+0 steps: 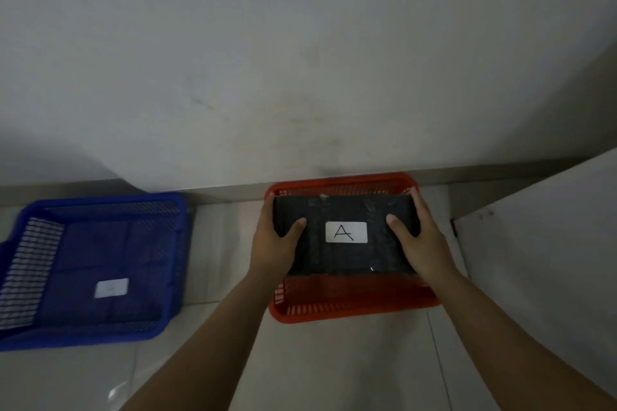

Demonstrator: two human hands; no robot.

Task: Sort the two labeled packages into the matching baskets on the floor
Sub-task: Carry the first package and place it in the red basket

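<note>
Over the red basket, the left hand and right hand clasped the short ends of the dark package labeled A, its long axis running crosswise, level between them; leftward, the blue basket held the other package.

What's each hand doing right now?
Left hand: closed on the left end of the black package labeled A.
Right hand: closed on its right end.

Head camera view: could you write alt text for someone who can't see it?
Two hands, left and right, hold a dark package labeled A over a red basket on the floor. A blue basket sits to its left.
</note>
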